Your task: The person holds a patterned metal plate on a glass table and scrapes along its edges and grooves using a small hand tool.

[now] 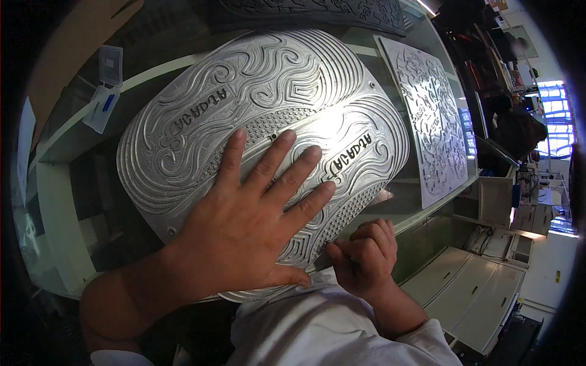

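A large rounded metal mold plate [183, 146] lies in front of me, engraved with swirls, dotted bands and raised mirrored lettering in two sole-like halves. My left hand [235, 229] rests flat across its near middle, fingers spread wide and thumb out to the right, covering part of the pattern. At the plate's near right edge is my right hand [369, 253], its fingers curled into a loose fist. Whether anything is inside that fist is hidden.
The plate lies on a glass-topped table with a pale frame [58, 201]. A flat engraved metal plate [433, 119] lies to the right, a dark patterned sheet [305, 13] at the back. An opened clear plastic box [101, 110] is at left. Cream cabinets [467, 293] stand at lower right.
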### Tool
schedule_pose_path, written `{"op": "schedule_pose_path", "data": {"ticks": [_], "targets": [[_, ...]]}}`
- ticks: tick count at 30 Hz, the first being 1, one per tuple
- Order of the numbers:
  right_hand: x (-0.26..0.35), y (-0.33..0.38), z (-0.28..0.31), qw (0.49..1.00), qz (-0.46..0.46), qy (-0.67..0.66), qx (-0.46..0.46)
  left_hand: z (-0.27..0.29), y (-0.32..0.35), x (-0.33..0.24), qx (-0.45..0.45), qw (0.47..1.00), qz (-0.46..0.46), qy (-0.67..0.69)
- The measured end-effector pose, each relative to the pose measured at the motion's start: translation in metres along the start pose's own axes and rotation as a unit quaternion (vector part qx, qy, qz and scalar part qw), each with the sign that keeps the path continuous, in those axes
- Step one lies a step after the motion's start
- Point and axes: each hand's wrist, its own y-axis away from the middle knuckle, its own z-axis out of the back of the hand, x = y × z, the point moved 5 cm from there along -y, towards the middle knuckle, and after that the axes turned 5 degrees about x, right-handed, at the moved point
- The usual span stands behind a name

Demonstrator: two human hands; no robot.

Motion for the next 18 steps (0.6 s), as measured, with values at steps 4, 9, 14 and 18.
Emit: {"op": "schedule_pose_path", "data": {"ticks": [4,9,14,18], "targets": [[0.0006,-0.0001,0.0002,1.0,-0.001,0.007,0.017,-0.0003,0.0006,-0.0002,-0.002,1.0,-0.001,0.002],[0.0036,-0.0057,0.0016,0.999,-0.016,0.001,0.035,-0.0004,0.0009,-0.0003,-0.006,1.0,0.0,0.0],[0.0018,-0.0039,-0.0005,0.999,-0.032,0.006,0.029,0.0,0.001,-0.0003,-0.006,1.0,0.003,-0.008],[0.002,-0.0034,-0.0001,0.999,-0.032,0.007,0.019,-0.0003,0.0,0.0,-0.002,1.0,0.002,-0.002]]}}
